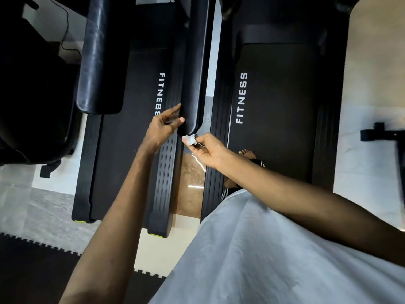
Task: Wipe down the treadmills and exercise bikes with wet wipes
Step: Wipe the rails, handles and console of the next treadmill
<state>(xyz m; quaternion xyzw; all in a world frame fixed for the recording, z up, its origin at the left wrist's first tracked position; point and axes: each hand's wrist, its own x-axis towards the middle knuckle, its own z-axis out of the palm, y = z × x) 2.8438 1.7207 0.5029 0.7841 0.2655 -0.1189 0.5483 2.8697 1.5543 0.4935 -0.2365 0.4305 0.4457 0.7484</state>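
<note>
- A small crumpled white wipe [189, 139] sits right at the rounded lower end of a black handrail [197, 73], touching or nearly touching it.
- The handrail belongs to the left treadmill [122, 150], whose dark belt bears the word FITNESS along its right side; a second, glossy padded rail [98, 62] runs over the belt's left side.
- A right treadmill [276, 106] lies parallel, just beside the first, with the same word on its belt; a bare foot [247, 153] stands on it.
- Between the two decks shows a narrow strip of shiny brown floor tile [190, 172]; elsewhere the floor is pale, with black interlocking foam mats [32, 270] at the near left.
- A thin cable [65, 29] trails across the pale floor at the far left.
- The right hand [206, 151] pinches the wipe between thumb and curled fingertips.
- The left hand [163, 128] holds nothing: its fingers are spread, the forefinger stretched out, and forefinger and thumb tips lie at the handrail's inner edge.
- A pale grey shirt [263, 260] fills the near right.
</note>
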